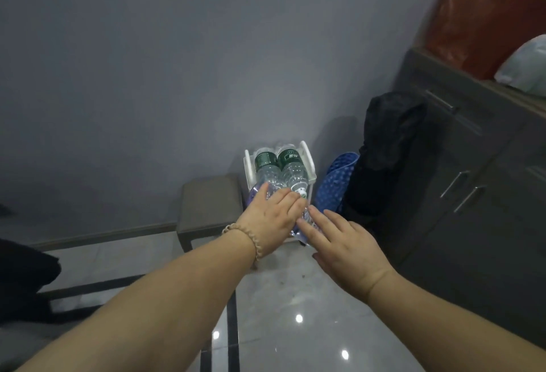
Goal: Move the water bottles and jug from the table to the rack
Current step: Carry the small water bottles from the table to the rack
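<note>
A small white rack (307, 156) stands on the floor against the grey wall. Two clear water bottles with green labels, one on the left (265, 166) and one on the right (292, 165), lie side by side on its top. Below them a clear bluish jug (255, 194) sits in the rack, mostly hidden by my hands. My left hand (273, 218), a bead bracelet on its wrist, rests flat on the jug with straight fingers. My right hand (339, 238) reaches in from the right, its straight fingertips touching the jug's lower part.
A grey stool (206, 203) stands left of the rack. A blue dotted item (334, 185) and a black bag (384, 153) lean to the right, beside a dark cabinet (461, 165) carrying red and white bags. Glossy tiled floor (280, 312) lies under my arms.
</note>
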The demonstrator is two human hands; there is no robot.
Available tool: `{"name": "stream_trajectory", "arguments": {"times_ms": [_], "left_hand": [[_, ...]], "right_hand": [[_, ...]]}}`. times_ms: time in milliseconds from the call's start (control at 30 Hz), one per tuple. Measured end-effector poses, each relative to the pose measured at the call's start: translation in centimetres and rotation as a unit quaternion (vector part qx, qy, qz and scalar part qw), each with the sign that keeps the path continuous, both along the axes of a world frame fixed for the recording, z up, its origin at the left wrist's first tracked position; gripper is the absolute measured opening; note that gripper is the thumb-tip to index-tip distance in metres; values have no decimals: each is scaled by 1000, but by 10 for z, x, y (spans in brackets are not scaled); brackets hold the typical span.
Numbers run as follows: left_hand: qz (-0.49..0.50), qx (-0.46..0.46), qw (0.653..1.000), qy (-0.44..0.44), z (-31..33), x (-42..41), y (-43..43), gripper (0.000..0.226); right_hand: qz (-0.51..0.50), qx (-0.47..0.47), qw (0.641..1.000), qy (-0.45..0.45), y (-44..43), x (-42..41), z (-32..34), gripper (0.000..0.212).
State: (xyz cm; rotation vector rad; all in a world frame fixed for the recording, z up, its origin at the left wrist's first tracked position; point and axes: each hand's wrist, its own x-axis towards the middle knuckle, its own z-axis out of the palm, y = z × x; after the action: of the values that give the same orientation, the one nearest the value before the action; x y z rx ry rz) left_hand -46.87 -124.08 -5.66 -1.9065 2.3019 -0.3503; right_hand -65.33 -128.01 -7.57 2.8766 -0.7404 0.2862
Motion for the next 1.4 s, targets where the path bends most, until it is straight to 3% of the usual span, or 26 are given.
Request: {"name": "stream_trajectory", "arguments": {"times_ms": [267,467,600,667,833,967,1133,1233,1400], "left_hand": [[77,28,997,12,-33,50,-113,59],[155,86,984,29,-52,78,-195,86],[177,103,978,42,-74,101,-232,85],[169,112,978,55,-86,116,-251,73],[102,136,982,78,-117,149,-303,63],[59,131,984,104,-142,172,-347,76],[202,90,952,211,-180,187,-361,81],[221,159,934,231,-207,195,-363,80],[194,254,926,200,-236,227,-363,72]], "right_hand": [[46,28,998,14,-137,60,-46,78],[73,68,994,40,-233,106,-63,91],[87,91,991,49,-276,133,-79,90],[77,109,990,42,-290,145,-91,88],[8,126,991,37,-319,169,-122,83],[-98,143,985,20,-333,193,-146,79],[-260,213,942,-24,-343,241,-167,75],[-334,252,908,-33,-350,272,-177,75],[-333,240,912,-2,-353,299,-195,71]]}}
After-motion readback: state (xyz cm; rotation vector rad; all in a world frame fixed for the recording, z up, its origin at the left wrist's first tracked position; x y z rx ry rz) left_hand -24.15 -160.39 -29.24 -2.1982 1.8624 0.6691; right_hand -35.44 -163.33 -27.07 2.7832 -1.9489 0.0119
